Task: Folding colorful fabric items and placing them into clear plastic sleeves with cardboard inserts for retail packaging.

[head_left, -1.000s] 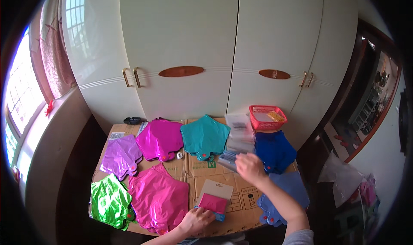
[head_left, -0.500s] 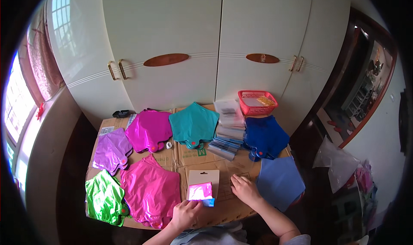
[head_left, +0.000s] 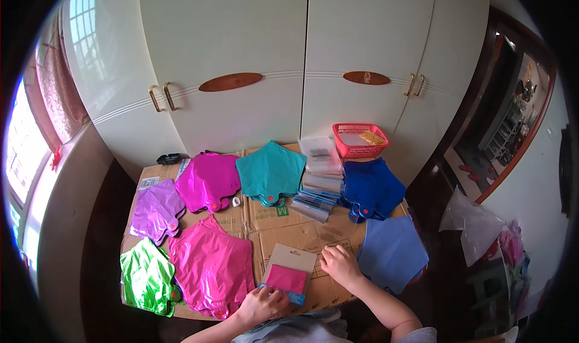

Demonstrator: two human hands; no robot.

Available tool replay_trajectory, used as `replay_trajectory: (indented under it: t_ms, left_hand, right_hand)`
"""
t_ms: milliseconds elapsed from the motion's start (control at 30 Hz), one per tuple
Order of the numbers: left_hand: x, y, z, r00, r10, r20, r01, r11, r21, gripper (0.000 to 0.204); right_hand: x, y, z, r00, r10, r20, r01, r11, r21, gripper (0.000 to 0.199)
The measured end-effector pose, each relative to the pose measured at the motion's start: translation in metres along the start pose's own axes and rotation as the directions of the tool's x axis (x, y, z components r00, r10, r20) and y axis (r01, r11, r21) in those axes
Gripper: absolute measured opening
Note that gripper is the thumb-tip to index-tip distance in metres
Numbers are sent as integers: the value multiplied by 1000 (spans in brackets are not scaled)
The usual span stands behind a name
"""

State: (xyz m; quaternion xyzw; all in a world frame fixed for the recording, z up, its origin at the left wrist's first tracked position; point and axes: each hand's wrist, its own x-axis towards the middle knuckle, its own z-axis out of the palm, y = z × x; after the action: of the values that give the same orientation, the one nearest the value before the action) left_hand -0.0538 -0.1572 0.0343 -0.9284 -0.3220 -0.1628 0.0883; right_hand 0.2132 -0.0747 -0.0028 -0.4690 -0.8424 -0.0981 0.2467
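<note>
A pale card (head_left: pixel 295 256) with a hang hole lies tilted in front of me, its lower end blue. On it sits a small folded piece of pink foil (head_left: pixel 286 278). My left hand (head_left: pixel 263 304) has curled fingers at the lower left corner of the card, gripping its edge just below the foil. My right hand (head_left: pixel 341 264) rests on the cardboard to the right of the card, apart from it. Its fingers are bent and drawn together; anything in them is hidden. A large pink foil balloon stack (head_left: pixel 212 267) lies left of my left hand.
Flat foil balloons ring the cardboard (head_left: pixel 259 225): green (head_left: pixel 146 276), lilac (head_left: pixel 157 209), magenta (head_left: pixel 208 180), teal (head_left: pixel 270 173), dark blue (head_left: pixel 374 189). Light blue sheets (head_left: pixel 392 252) lie right, a fanned card stack (head_left: pixel 316 201) behind, a red basket (head_left: pixel 360 150) at the back.
The card has turned clockwise, its top now leaning right, and the pink foil no longer glares. My left hand has shifted slightly nearer me; the right hand has barely moved.
</note>
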Motion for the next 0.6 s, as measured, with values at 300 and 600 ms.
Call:
replay_trajectory:
  t_ms: [300,600]
  left_hand:
    - [0,-1,-5,1000,14,-10,-14,1000,-14,27]
    - [2,7,-3,985,161,-56,-160,987,26,16]
  right_hand:
    - [-7,-3,1,999,17,38,-14,997,-74,11]
    - [7,-11,1,993,114,21,-116,984,132,18]
